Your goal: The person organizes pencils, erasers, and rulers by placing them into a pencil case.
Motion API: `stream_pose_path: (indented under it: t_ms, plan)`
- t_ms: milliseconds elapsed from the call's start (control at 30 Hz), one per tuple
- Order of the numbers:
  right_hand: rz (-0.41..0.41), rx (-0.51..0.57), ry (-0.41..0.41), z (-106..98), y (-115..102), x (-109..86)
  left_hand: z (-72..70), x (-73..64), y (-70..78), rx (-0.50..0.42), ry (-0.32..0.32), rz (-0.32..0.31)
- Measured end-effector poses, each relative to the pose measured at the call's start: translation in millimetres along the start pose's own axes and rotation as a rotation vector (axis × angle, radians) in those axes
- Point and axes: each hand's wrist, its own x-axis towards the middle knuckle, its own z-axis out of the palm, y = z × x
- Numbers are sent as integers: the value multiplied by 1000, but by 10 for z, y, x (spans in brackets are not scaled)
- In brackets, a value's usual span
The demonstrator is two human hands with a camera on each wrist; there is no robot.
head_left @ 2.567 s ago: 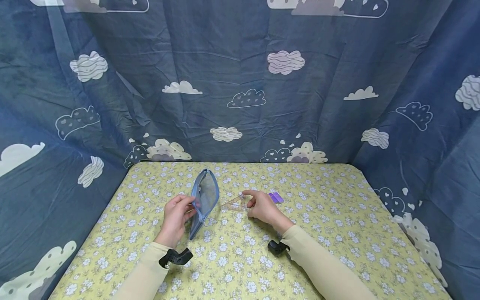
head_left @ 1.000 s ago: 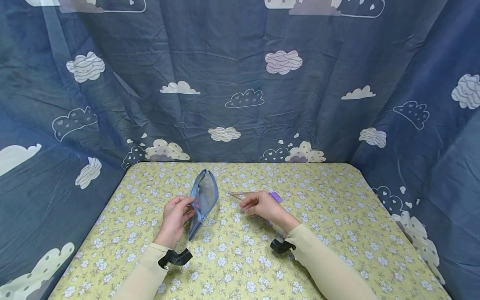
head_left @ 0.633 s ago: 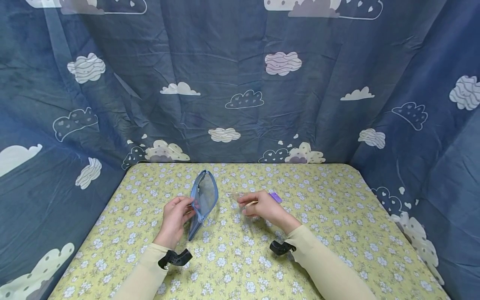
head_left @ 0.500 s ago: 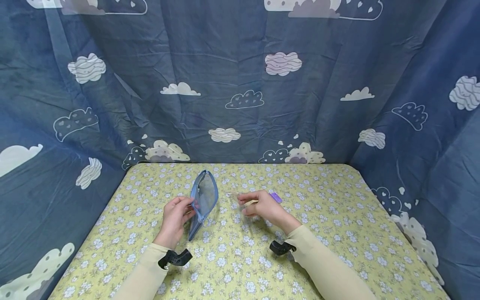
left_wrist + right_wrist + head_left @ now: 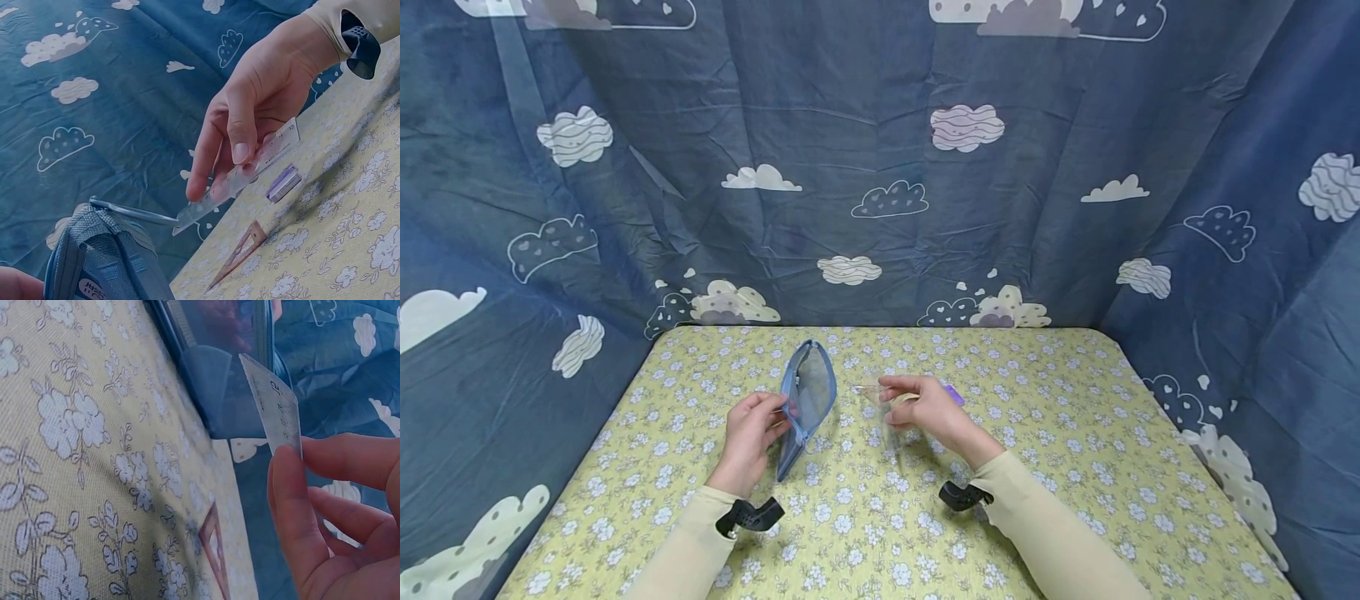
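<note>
My left hand (image 5: 750,437) grips a blue zip pouch (image 5: 817,390) by its near side. The pouch stands with its mouth spread apart, facing right. My right hand (image 5: 922,412) pinches a clear ruler (image 5: 274,155) between thumb and fingers, above the table and to the right of the pouch. Printed marks show on the ruler in both wrist views. Below the right hand in the left wrist view, a clear, brownish-edged set square (image 5: 257,234) lies on the cloth.
Behind the right hand, a small purple block (image 5: 284,183) rests on the yellow flowered tablecloth (image 5: 1037,467). A dark blue cloud-print curtain (image 5: 880,233) hangs along the back and sides.
My right hand has turned and risen slightly, and the ruler now shows in its pinch. The set square appears at a different angle than at first. My left hand holds the pouch in place.
</note>
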Motion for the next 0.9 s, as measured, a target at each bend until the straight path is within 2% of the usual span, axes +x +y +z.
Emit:
stream_pose_path:
  t_ms: [267,900]
  plan:
    - [-5,11,6,4,-51,-12,-2,5,17,-7,24,0]
    - [-32,32,34,95,-228,-67,-17,-4,9,2,5,21]
